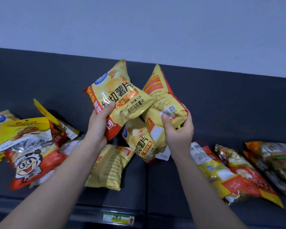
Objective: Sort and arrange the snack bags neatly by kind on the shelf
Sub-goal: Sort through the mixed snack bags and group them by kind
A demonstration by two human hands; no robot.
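Above the dark shelf (163, 182), one yellow chip bag (120, 96) is clasped by the left grip (97, 129) and two matching bags (163, 100) are pinched together by the right grip (178, 133), apparently so that this kind is gathered.

You're looking at a plain, pale blue-grey wall (139, 22) filling the upper half of the frame, evenly lit. Below it a dark shelf (238, 104) slants across, with a green-and-white label (118, 219) on its front edge, bottom centre.
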